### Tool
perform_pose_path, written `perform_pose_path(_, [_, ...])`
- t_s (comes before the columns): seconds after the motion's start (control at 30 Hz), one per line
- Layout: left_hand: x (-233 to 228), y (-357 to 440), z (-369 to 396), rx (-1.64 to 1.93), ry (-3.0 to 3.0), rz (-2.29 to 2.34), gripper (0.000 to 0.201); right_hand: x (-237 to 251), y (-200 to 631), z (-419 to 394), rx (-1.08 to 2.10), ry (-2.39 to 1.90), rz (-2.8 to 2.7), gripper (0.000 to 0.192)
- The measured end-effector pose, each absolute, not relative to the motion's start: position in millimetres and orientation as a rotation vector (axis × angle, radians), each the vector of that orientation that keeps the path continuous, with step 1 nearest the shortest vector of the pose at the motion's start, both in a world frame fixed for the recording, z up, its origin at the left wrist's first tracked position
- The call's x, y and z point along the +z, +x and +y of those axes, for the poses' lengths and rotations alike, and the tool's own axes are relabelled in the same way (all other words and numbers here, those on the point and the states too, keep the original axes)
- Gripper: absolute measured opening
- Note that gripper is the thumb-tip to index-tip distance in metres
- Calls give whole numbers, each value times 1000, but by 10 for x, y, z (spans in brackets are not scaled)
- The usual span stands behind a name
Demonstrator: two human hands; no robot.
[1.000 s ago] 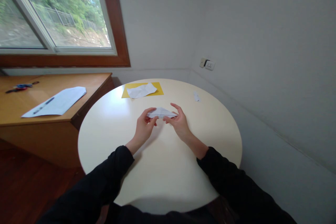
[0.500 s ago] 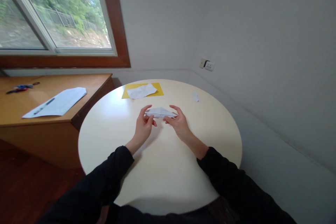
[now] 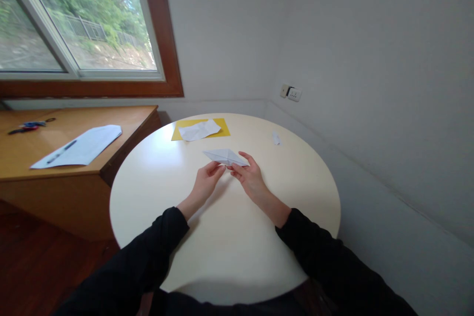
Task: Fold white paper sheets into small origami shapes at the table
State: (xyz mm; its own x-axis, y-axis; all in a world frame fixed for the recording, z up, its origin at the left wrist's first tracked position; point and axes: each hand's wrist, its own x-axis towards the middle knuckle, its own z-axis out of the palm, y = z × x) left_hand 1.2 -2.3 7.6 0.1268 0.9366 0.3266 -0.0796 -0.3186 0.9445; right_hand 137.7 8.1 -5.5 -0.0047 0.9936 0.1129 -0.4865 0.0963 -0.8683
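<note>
A folded piece of white paper [image 3: 224,155], long and pointed at both ends, is held above the middle of the round table. My right hand [image 3: 252,174] grips its right part, thumb on the near side and index finger raised behind the right point. At the near lower edge, close to the paper's middle, my left hand [image 3: 210,177] pinches it between thumb and fingers. The left point sticks out free beyond my left hand. Some fingertips are hidden under the paper.
On the white round table [image 3: 222,242] lie a yellow sheet [image 3: 224,127] with creased white paper [image 3: 200,130] on top, and a small paper scrap [image 3: 276,138]. A wooden desk [image 3: 129,128] at left bears papers [image 3: 92,143], a pen [image 3: 62,151] and scissors [image 3: 29,126].
My left hand has moved from the paper's left end to its near edge by the middle, leaving the left point free. My right hand keeps its hold.
</note>
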Motion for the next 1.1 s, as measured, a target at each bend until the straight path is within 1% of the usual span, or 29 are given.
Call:
perform_pose_path(0.1, [82,19,-36,1361,1452,948,25,-59,1355,58,1356,-768,-929,56])
perform_pose_path(0.4, [28,23,1,1442,1257,911,29,-31,1320,12,1298,-814,-1045,39])
perform_pose_path(0.77, [-2,20,21,1441,1170,885,30,-31,1304,-13,1275,-873,-1153,37])
perform_pose_path(0.97, [0,19,19,1437,1168,875,34,-62,1307,1,1301,-856,-1178,37])
perform_pose_path(1.1, [6,19,15,1446,1152,878,31,-74,1307,11,1300,-851,-1185,38])
